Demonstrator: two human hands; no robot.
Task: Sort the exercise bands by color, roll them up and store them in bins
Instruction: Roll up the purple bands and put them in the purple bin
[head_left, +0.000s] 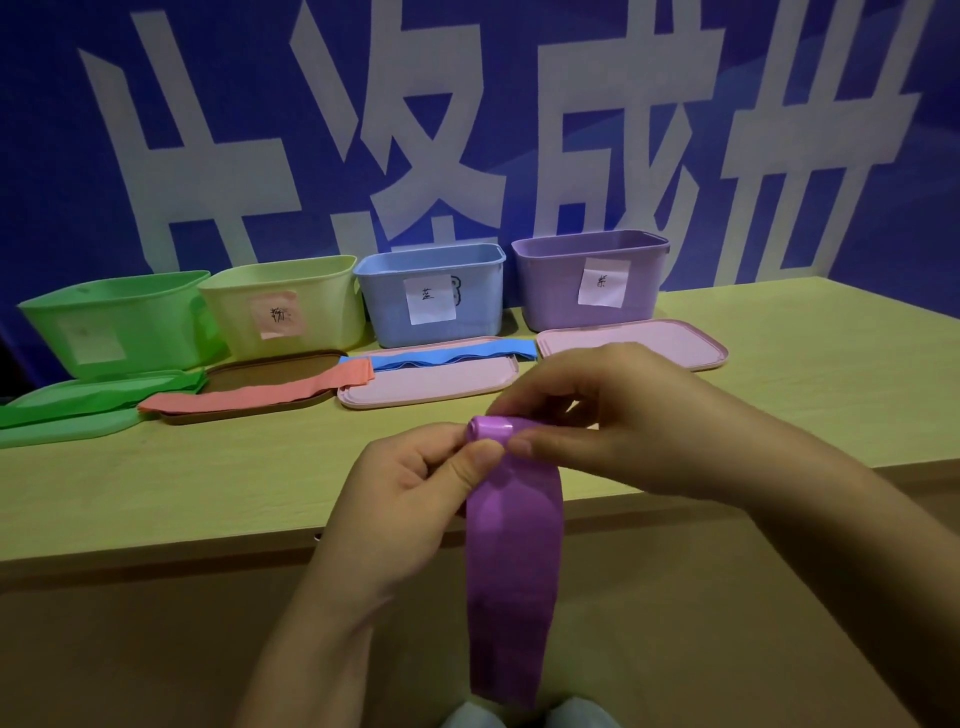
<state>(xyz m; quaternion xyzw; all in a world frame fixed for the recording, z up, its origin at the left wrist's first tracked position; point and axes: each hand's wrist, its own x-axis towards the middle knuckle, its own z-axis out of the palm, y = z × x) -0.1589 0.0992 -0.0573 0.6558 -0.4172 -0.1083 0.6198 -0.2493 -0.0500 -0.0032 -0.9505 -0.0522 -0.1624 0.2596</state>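
A purple band (514, 561) hung below the desk edge, its top end rolled into a small coil. Green (88, 397), salmon (249, 397) and blue (447, 354) bands lay flat before the green (119, 325), yellow (283, 306), blue (431, 293) and purple (589, 278) bins.

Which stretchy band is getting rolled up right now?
The purple band, pinched by both hands. The green, pink and blue bands lie flat by the bins.

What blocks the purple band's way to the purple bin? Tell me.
Nothing visible does. The purple band is held in both hands above the table's near edge; the purple bin stands open-topped behind, with only a flat pink lid lying before it.
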